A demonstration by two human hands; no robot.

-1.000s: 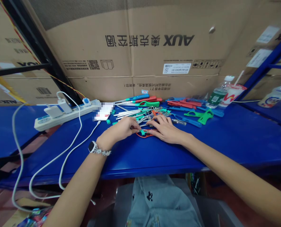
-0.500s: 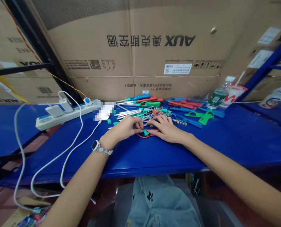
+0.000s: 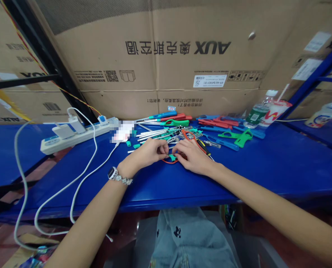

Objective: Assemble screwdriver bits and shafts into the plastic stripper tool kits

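My left hand [image 3: 155, 152] is closed in a pinch at the near side of the pile, its fingertips at a small green plastic piece [image 3: 172, 158]. From the other side, the thumb and fingers of my right hand [image 3: 192, 155] pinch at the same piece. An orange cord-like strip [image 3: 169, 162] curves below it, partly hidden by the hands. Just behind my right hand lies a yellow and black screwdriver [image 3: 204, 146], beside another orange strip [image 3: 186, 134]. Several metal rods with green ends [image 3: 152, 133] lie beyond my left hand.
Red handle pieces [image 3: 219, 122], green ones [image 3: 243, 138] and blue ones [image 3: 224, 142] lie at the right. A bottle [image 3: 257, 114] and a cup [image 3: 274, 113] stand behind them. At the left are a power strip [image 3: 68, 140] and white cables [image 3: 92, 163]. Cardboard [image 3: 166, 74] backs the blue table [image 3: 252, 175].
My right hand has turned and drawn its fingers in to a pinch by the green piece. The yellow and black screwdriver and more of the orange strip now show behind it. My left hand has hardly moved.
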